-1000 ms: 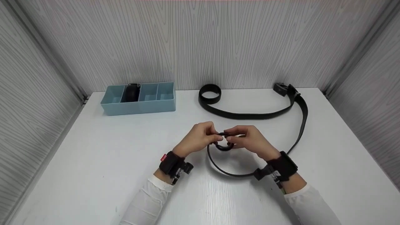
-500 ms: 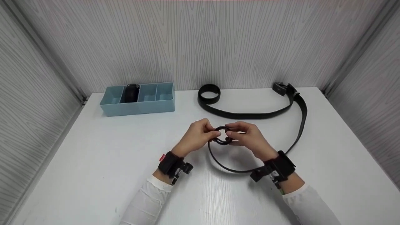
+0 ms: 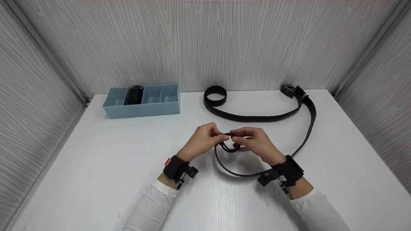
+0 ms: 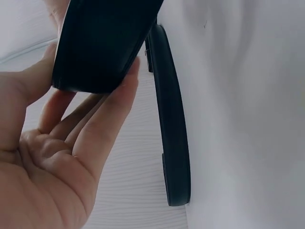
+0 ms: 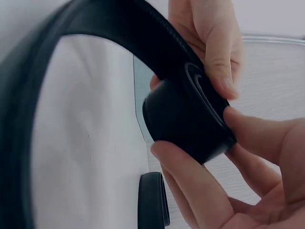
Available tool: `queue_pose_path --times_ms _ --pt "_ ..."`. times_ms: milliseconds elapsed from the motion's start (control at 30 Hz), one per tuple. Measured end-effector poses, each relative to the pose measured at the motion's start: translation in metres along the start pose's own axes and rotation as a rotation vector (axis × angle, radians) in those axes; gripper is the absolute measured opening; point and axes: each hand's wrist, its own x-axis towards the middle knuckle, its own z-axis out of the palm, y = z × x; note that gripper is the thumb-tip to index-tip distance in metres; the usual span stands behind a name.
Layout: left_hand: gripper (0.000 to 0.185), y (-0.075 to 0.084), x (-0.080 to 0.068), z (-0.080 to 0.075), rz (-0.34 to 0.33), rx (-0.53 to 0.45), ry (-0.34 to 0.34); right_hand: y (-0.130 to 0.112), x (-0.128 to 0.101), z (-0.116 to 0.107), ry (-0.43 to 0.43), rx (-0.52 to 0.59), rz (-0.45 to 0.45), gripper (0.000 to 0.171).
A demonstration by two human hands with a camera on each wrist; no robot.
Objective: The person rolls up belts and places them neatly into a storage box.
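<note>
In the head view, both hands hold a black belt's small rolled end (image 3: 230,150) above the middle of the white table. My left hand (image 3: 201,140) pinches its left side between thumb and fingers. From the right, my right hand (image 3: 259,143) grips the other side. The right wrist view shows the roll (image 5: 178,117) wound in layers, with the loose strap (image 5: 109,24) arching away from it. That strap dips below the hands, passes behind the right wrist and runs to the back right. The roll (image 4: 102,47) also shows between thumb and fingers in the left wrist view.
A black strap with a coiled end (image 3: 215,97) lies along the back of the table. Its far end meets the other strap near a buckle (image 3: 288,90). At back left stands a blue divided box (image 3: 143,110), a rolled black belt (image 3: 135,95) in one compartment.
The hands and the roll rise slightly, then sink back a little. The roll turns between the fingers, and both hands keep hold of it.
</note>
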Motion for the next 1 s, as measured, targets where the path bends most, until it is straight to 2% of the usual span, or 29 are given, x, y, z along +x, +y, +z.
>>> queue_pose_path --times_ms 100,233,500,600,800,900,1000 --pt "0.027 0.0 0.0006 -0.0002 -0.001 -0.032 0.031 -0.0008 0.0004 0.0017 0.031 0.057 0.004 0.037" --pt "0.022 0.0017 0.0003 -0.0019 0.014 -0.056 0.032 -0.0015 0.0013 0.0026 0.02 0.075 0.02 0.037" --pt "0.02 0.0015 0.0003 -0.0038 0.054 -0.005 -0.075 -0.0013 -0.0001 -0.001 -0.084 -0.114 0.019 0.038" --pt "0.021 0.0006 0.001 -0.0031 0.041 0.01 -0.069 -0.0013 -0.0002 -0.0001 -0.085 -0.09 0.021 0.038" --pt "0.025 -0.0005 0.0028 -0.0009 0.018 -0.008 0.01 0.0005 0.0015 0.005 0.028 0.046 0.01 0.039" --pt "0.022 -0.0009 0.0025 -0.0006 0.024 -0.044 0.012 0.0022 0.0019 0.0066 0.041 0.094 0.008 0.039" --pt "0.019 0.0 0.0021 -0.0013 0.049 -0.06 0.004 0.0028 0.0018 0.0059 0.029 0.088 0.013 0.04"
